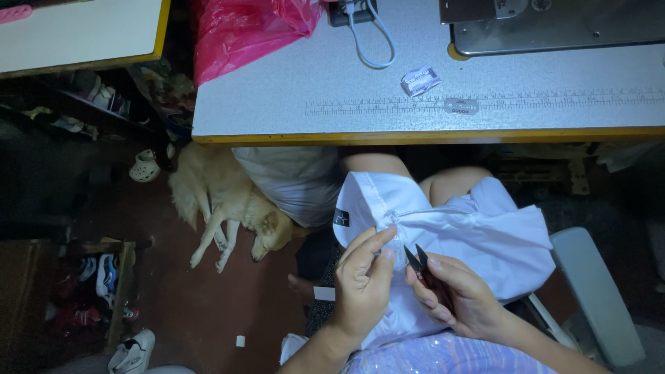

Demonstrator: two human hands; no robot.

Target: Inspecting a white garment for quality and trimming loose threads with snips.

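White garment, ctr-right: soft, light, limp; pinch at seam. L hand pinches fabric; R hand clamped on thread snips.

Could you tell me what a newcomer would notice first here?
Probably the white garment at the centre, pinched by the left hand while the right hand holds small snips against it. Next, the pale dog lying on the floor at left, below the grey table with its pink bag.
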